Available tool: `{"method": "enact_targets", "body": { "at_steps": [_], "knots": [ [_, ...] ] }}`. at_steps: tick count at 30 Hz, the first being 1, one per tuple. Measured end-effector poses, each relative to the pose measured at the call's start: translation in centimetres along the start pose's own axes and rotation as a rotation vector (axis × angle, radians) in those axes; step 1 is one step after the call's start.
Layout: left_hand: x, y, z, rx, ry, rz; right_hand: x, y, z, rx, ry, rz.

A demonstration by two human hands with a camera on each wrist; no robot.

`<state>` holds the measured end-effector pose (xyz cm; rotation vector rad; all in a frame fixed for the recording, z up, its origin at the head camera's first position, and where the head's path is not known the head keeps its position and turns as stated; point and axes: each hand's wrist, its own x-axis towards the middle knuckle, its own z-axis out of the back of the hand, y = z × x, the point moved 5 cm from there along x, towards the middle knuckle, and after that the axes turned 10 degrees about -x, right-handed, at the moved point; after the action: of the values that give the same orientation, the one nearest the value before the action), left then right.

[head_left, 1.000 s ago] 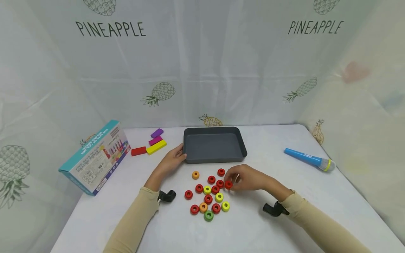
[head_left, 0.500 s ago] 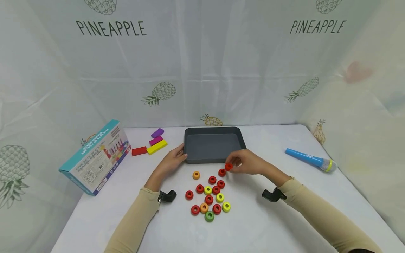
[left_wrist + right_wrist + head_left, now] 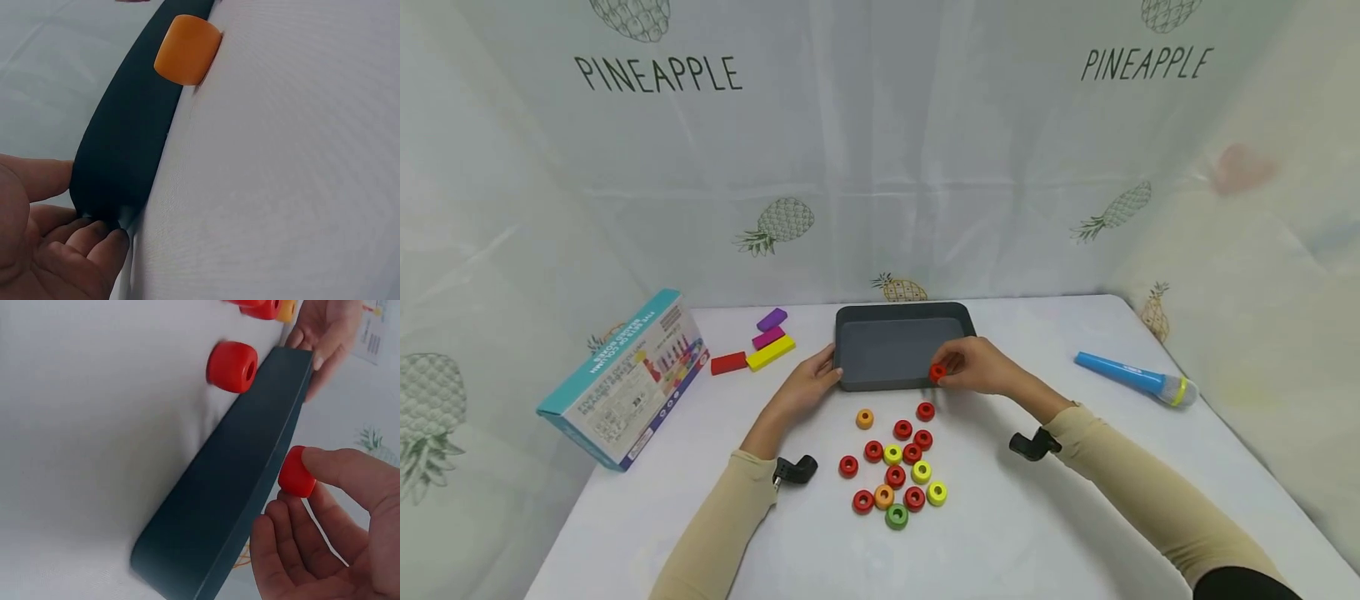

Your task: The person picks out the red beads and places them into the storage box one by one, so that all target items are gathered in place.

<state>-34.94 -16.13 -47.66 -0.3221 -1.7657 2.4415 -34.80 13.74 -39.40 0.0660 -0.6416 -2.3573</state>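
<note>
At the near rim of the dark tray (image 3: 850,383), toward its five o'clock corner, the right hand (image 3: 981,367) pinches a red ring (image 3: 937,373) between thumb and fingers, holding it just above the tray's front wall; the right wrist view shows the ring at the fingertips, right beside the rim. The left hand (image 3: 805,385) rests against the tray's seven o'clock corner, its fingers (image 3: 94,247) relaxed and only lightly curled, touching the wall without gripping it. On the desk (image 3: 1060,500) at six o'clock from the tray lies a cluster of rings (image 3: 897,467): mostly red, with some yellow and orange ones and a green ring (image 3: 896,517) nearest the person. One orange ring (image 3: 865,418) sits apart at the cluster's eleven o'clock, near the tray's front wall. At nine o'clock from the tray lie red, yellow, magenta and purple blocks (image 3: 752,346), and farther out a printed toy box (image 3: 625,375). At three o'clock, well apart from the tray, lies a blue toy microphone (image 3: 1131,379).
</note>
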Motion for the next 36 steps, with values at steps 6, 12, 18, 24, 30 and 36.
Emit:
{"method": "enact_targets", "body": {
  "at_steps": [6,12,18,24,30,36],
  "knots": [
    [-0.2,-0.2,-0.2,0.011,-0.008,0.007,0.4,-0.9,0.0,-0.020,-0.008,-0.068],
    [-0.5,-0.1,-0.4,0.017,-0.005,0.001,0.8,-1.9,-0.5,-0.003,-0.011,-0.130],
    [-0.5,-0.2,-0.3,0.024,-0.013,-0.015,1.2,-2.7,-0.5,-0.021,-0.022,-0.183],
    [-0.3,-0.1,-0.2,0.032,-0.014,-0.014,1.6,-3.2,-0.9,-0.030,-0.024,-0.224],
    [-0.3,0.1,-0.1,0.006,-0.023,-0.009,2.0,-3.7,-1.3,-0.052,-0.001,-0.243],
    [-0.2,0.1,-0.1,0.003,-0.017,-0.008,2.2,-4.3,-1.6,-0.068,0.024,-0.266]
  ]
}}
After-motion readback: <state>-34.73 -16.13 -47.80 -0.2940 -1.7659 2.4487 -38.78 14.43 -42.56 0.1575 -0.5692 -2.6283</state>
